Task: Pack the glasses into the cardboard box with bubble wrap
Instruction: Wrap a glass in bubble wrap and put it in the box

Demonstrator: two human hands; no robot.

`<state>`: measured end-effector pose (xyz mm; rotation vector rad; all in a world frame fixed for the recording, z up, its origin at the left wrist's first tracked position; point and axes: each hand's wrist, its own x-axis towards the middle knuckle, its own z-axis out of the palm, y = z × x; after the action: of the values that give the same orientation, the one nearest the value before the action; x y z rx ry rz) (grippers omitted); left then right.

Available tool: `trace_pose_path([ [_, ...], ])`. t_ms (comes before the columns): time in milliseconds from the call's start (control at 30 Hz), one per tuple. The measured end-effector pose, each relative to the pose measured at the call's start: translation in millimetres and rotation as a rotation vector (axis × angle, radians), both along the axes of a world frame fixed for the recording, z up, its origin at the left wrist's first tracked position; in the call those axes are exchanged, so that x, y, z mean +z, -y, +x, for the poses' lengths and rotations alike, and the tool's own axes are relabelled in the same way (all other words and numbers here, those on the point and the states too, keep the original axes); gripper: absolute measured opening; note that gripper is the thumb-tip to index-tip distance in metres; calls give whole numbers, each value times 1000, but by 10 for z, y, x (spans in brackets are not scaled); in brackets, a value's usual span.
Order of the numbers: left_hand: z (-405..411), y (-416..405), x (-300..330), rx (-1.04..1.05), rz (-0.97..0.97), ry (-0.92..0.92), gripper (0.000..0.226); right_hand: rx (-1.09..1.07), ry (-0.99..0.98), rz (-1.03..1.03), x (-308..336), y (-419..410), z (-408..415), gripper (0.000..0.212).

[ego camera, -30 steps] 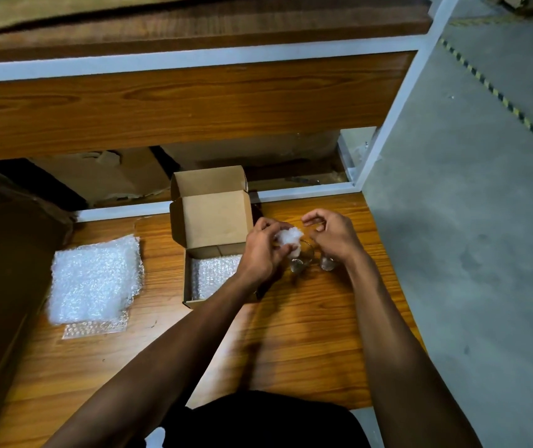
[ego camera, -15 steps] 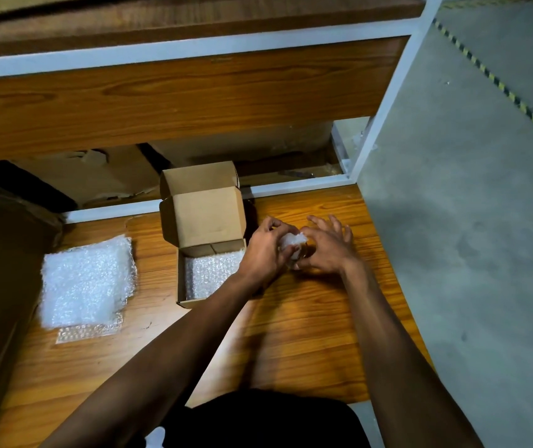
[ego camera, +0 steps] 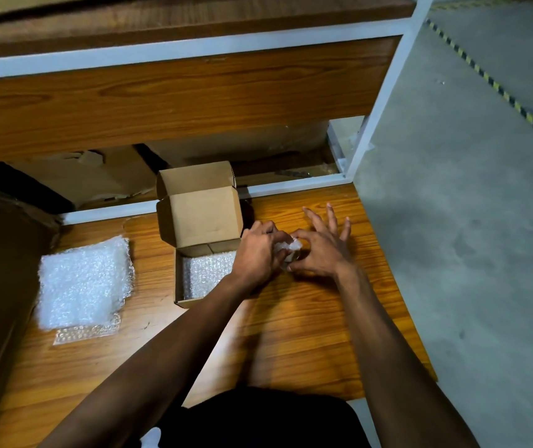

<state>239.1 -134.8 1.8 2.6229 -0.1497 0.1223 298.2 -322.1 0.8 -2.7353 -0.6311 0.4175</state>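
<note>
Both hands (ego camera: 291,253) pinch bubble wrap (ego camera: 288,250) around a hidden glass; right fingers splayed. Open box (ego camera: 194,270) just left, left hand nearer.

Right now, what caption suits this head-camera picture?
Both hands wrap a bubble wrap bundle beside the open, lined cardboard box.

One head-worn wide view looks steeply down and forward (close over the wooden table (ego camera: 307,334)).
</note>
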Motion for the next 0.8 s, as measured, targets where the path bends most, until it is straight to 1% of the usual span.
trace_pose_path([
  [267,-136,-38,31,-46,212,24,28,-15,84,-14,-28,-23,-142,69],
  [367,-213,-64,12,-95,322,45,43,-21,104,-28,-43,-14,-161,65],
  [433,-273,-82,-22,-112,356,42,50,-23,120,-30,-49,-13,-173,65],
  [567,-330,-121,-35,-148,423,-4,56,-27,134,-20,-61,-7,-183,66],
  [800,-263,-70,77,-195,489,-116,58,-22,137,-44,-74,-10,-164,65],
])
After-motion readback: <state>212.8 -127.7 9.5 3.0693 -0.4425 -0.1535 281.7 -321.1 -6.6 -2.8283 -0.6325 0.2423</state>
